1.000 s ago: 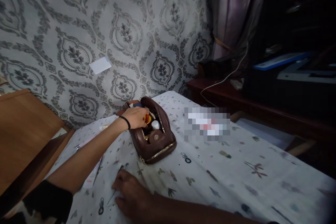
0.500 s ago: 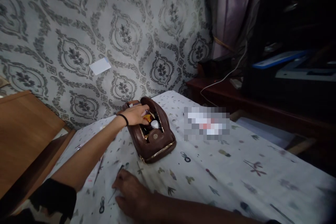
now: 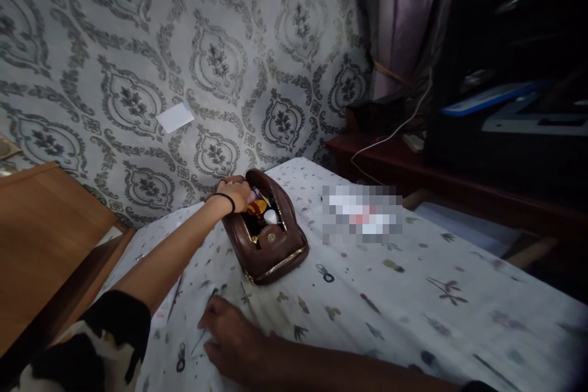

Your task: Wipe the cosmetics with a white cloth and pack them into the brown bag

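A brown leather zip bag [image 3: 275, 260] stands on the printed white sheet, its top unzipped. Inside it show a yellow-orange item [image 3: 256, 207], a white rounded item [image 3: 271, 217] and darker things I cannot make out. My left hand [image 3: 235, 195], with a black band at the wrist, is at the bag's far left rim, its fingers closed over the edge and partly hidden. Nearer to me, my right hand [image 3: 232, 331] rests on the sheet with loosely curled fingers, thumb apart from them. A thin, pale, see-through edge lies by its fingertips; I see nothing clearly held.
To the right of the bag lies a pixelated item [image 3: 362, 214]. A wooden cabinet [image 3: 50, 233] borders the sheet at left. Dark red furniture [image 3: 340, 146] with a white cable [image 3: 390, 139] stands at right. Patterned wallpaper with a white card [image 3: 175, 117] rises behind.
My left hand has drawn back from over the bag's opening to its left rim, uncovering more of the yellow-orange item. My right hand and the bag stay about where they were.
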`<state>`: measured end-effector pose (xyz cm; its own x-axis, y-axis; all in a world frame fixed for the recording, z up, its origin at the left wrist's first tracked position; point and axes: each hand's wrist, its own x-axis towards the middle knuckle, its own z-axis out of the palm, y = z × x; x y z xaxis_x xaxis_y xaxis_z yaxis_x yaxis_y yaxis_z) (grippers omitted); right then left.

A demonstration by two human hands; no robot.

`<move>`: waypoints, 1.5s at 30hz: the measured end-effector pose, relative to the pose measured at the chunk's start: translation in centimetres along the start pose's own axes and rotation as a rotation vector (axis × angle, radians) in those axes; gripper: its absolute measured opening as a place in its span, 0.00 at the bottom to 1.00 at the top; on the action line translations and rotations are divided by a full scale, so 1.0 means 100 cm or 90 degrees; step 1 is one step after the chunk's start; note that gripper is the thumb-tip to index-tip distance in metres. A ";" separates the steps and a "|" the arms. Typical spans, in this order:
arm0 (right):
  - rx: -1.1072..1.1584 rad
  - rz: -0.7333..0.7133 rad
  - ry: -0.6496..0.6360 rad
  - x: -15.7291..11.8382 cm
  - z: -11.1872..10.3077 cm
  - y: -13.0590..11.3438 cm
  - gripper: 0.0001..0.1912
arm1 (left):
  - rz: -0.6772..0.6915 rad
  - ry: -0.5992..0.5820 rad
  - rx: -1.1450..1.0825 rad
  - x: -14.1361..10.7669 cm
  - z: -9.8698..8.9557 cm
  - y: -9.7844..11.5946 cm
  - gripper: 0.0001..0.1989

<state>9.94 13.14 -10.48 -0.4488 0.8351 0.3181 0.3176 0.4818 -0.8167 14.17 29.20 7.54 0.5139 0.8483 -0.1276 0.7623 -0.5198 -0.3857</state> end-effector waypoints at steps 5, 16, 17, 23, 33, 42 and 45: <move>-0.019 -0.015 -0.008 0.003 0.002 0.003 0.19 | -0.018 -0.011 0.038 0.004 0.004 0.000 0.22; 0.007 -0.020 0.001 0.001 0.004 0.006 0.18 | -0.017 0.066 -0.010 0.002 0.016 -0.011 0.18; 0.009 -0.020 0.000 0.001 0.005 0.007 0.18 | -0.019 0.069 -0.012 0.002 0.017 -0.011 0.18; 0.006 -0.015 -0.002 0.002 0.006 0.008 0.18 | -0.022 0.069 -0.021 0.004 0.019 -0.012 0.19; -0.021 -0.014 -0.028 0.001 -0.004 0.001 0.18 | 0.022 0.106 -0.118 -0.008 0.005 -0.020 0.17; 0.022 -0.026 0.030 0.008 -0.001 0.003 0.13 | -0.024 0.473 -0.409 -0.113 0.074 -0.050 0.12; 0.041 -0.005 0.090 0.010 0.002 0.007 0.15 | -0.040 0.389 -0.463 -0.156 0.136 -0.051 0.14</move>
<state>9.59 14.32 -10.84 -0.3273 0.8626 0.3858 0.2580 0.4743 -0.8417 -3.08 19.98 -0.93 0.4233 0.7848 0.4526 0.7481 -0.5846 0.3141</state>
